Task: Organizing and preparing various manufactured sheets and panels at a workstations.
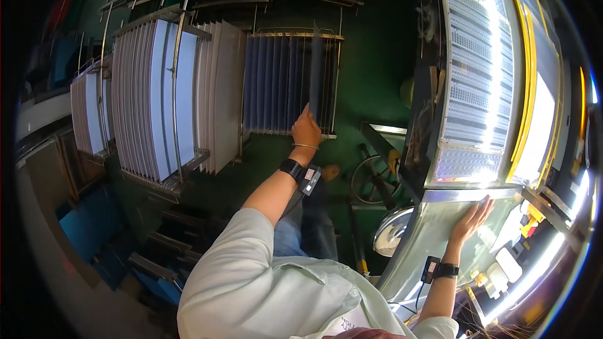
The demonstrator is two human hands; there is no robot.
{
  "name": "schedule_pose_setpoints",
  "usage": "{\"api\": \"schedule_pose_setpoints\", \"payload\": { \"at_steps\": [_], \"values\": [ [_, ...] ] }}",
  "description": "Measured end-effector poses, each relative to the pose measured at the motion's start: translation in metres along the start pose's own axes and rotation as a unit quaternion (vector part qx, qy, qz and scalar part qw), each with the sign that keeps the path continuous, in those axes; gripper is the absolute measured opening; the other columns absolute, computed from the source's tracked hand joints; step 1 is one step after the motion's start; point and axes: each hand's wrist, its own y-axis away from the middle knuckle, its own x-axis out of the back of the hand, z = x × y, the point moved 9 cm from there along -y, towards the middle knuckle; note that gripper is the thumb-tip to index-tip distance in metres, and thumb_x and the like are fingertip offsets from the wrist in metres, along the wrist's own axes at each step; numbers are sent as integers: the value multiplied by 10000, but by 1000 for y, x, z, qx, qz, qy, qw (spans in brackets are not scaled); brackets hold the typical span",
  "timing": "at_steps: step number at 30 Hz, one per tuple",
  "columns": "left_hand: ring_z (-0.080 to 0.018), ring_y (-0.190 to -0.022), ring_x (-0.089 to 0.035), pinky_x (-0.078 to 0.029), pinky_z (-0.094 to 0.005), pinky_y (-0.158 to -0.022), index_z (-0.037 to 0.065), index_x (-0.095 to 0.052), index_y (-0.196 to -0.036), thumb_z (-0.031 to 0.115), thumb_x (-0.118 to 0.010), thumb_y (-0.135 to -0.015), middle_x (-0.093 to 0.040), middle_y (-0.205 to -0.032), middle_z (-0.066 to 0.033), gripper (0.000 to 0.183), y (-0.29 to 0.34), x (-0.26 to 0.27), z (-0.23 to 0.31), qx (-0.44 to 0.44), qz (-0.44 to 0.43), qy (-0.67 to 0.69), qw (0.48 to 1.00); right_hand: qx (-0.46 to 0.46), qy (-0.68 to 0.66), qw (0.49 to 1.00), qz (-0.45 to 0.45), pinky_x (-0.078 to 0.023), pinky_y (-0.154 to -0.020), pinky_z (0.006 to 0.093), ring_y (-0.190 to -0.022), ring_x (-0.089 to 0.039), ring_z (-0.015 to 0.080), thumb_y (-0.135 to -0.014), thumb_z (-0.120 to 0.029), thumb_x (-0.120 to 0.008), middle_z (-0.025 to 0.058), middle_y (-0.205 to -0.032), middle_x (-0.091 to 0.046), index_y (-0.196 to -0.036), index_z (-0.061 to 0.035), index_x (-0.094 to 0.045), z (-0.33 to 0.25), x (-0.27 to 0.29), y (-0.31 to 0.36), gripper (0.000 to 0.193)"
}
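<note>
My left hand (306, 130) reaches forward over a wire rack (335, 136), its fingers closed at the near end of a thin dark grey panel (315, 66). That panel stands on edge toward the rack's right side. Several dark blue panels (271, 81) stand upright in a row to its left. My right hand (470, 221) lies flat with fingers stretched out on a pale green glossy tabletop (421, 232), holding nothing. Just beyond its fingertips runs a metal strip (465, 194) at the near end of a brightly lit bed with a patterned, perforated-looking sheet (474, 88).
To the left, larger racks hold white and pale brown panels (135, 100). A handwheel (375, 179) and a round metal-rimmed object (391, 232) sit low between rack and table. Yellow-edged frames (524, 81) and a bright tube light (534, 276) line the right side.
</note>
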Motion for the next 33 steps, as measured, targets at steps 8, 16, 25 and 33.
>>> {"api": "schedule_pose_setpoints", "payload": {
  "at_steps": [8,16,25,33],
  "values": [
    [-408,-785,-573,-460,-457,-694,-44,-528,-1092,74,-453,-825,-586,-869,-267,302,0,8,10,-4,4,-15,1000,5,20,1000,-1,-137,-1061,414,-1307,-187,299,-927,-253,-346,133,-1391,-274,-1315,-86,-351,-3,-1,-1,422],
    [-406,-810,-574,-457,-452,-719,-48,-473,-1156,87,-449,-831,-583,-907,-270,352,-17,-9,21,-2,-55,-30,998,0,25,1000,5,-144,-1058,413,-1303,-193,301,-926,-258,-350,139,-1387,-277,-1311,-88,-356,1,5,0,421],
    [-386,-1265,-240,-283,-525,-976,4,-235,-1338,512,-522,-797,-197,-1378,-258,796,-25,-36,20,-12,-173,-214,961,-38,14,999,-1,-199,-1028,420,-1257,-261,341,-887,-228,-436,172,-1347,-322,-1298,-101,-377,0,10,-3,434],
    [-317,-1008,-548,-416,-338,-867,-5,-576,-1060,347,-491,-868,-593,-1038,-182,410,-9,0,169,-55,-248,138,957,124,-98,987,-22,-240,-1013,457,-1238,-292,377,-739,-283,-657,214,-1315,-345,-1246,-32,-410,-186,29,-57,617]
  ]
}}
